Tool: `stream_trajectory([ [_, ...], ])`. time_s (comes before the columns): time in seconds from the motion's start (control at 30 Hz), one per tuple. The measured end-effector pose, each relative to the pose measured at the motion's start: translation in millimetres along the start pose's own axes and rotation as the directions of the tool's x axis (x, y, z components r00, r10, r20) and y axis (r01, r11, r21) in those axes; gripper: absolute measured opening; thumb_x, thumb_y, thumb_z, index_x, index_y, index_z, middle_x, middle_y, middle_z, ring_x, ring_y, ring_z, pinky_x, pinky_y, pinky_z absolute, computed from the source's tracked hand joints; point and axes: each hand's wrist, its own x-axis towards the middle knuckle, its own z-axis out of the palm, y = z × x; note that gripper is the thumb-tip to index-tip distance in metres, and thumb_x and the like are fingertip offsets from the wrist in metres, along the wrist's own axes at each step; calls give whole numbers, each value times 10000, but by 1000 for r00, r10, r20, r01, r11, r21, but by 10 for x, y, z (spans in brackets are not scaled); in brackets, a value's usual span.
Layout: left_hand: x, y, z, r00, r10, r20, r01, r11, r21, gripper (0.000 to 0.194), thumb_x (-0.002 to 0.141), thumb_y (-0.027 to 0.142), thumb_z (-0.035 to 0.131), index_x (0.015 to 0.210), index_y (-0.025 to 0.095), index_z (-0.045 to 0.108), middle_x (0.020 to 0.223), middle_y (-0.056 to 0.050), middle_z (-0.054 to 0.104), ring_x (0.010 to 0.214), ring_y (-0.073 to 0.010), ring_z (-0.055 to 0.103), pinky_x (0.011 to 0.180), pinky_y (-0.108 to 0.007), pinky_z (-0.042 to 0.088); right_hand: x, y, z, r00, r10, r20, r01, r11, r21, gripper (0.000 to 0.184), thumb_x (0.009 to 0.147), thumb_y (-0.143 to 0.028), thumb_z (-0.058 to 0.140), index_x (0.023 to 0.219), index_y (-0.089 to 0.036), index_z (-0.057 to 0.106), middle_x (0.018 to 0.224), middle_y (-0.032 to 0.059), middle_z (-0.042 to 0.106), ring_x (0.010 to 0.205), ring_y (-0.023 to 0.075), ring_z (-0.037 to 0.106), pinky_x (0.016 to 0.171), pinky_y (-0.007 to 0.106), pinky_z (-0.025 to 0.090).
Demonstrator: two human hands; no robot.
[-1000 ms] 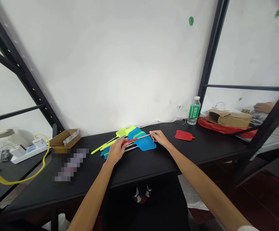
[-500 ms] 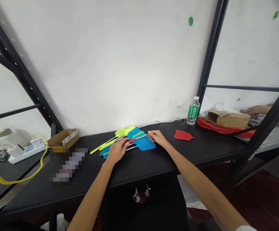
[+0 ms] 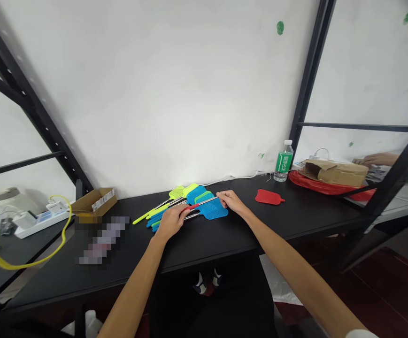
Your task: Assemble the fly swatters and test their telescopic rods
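Note:
Between my hands is a metal fly swatter rod with a red handle (image 3: 192, 206). My left hand (image 3: 171, 221) is closed around the red handle. At the rod's other end, my right hand (image 3: 230, 200) pinches the tip. Below the rod lies a pile of fly swatters with blue (image 3: 215, 210), green and yellow (image 3: 177, 192) mesh heads, their handles pointing left. A loose red fly swatter head (image 3: 269, 197) lies flat on the black table (image 3: 204, 244), to the right of my right hand and apart from it.
A water bottle (image 3: 283, 161) stands by the wall at the back right. Beyond it, a cardboard box (image 3: 334, 172) rests on red plastic, near another person's hand (image 3: 380, 159). At left are an open carton (image 3: 94, 202), a power strip (image 3: 42, 223) and a yellow cable (image 3: 63, 234).
Both hands keep the same hold on the red-handled rod, and the pile and red head lie as before. Only the camera view has shifted slightly.

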Motion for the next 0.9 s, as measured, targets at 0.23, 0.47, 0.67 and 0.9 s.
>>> stream_trajectory([
  [0.23, -10, -25, -4, 998, 62, -26, -61, 998, 9, 355, 984, 429, 414, 1107, 234, 684, 1000, -63, 728, 870, -204, 662, 729, -292, 462, -15, 0, -2, 999, -12, 40, 12, 1000, 2, 555, 864, -604, 524, 497, -219, 366, 437, -49, 356, 410, 97, 358, 464, 255, 305],
  [0.47, -18, 8, -8, 998, 60, -20, -60, 998, 33, 335, 982, 414, 420, 1092, 235, 682, 978, -45, 730, 841, -196, 659, 714, -293, 460, -26, -8, 10, 999, 3, 35, -1, 999, -35, 598, 855, -662, 503, 487, -218, 345, 434, -47, 352, 404, 93, 357, 465, 254, 308],
  [0.67, -18, 57, 3, 999, 29, -44, -30, 999, -12, 315, 950, 423, 477, 1094, 228, 677, 1084, -46, 726, 926, -213, 671, 794, -307, 487, -47, -34, 43, 998, -11, 56, 17, 995, -96, 605, 865, -669, 483, 486, -214, 358, 442, -37, 376, 413, 102, 393, 469, 248, 316],
  [0.9, 1, 54, -12, 997, 46, -65, -50, 997, -54, 320, 949, 454, 478, 1018, 229, 695, 1008, -42, 736, 887, -208, 669, 777, -308, 489, -79, -87, 81, 998, -24, 62, 36, 980, -195, 611, 872, -688, 442, 505, -200, 406, 454, -34, 381, 432, 103, 368, 471, 241, 295],
])
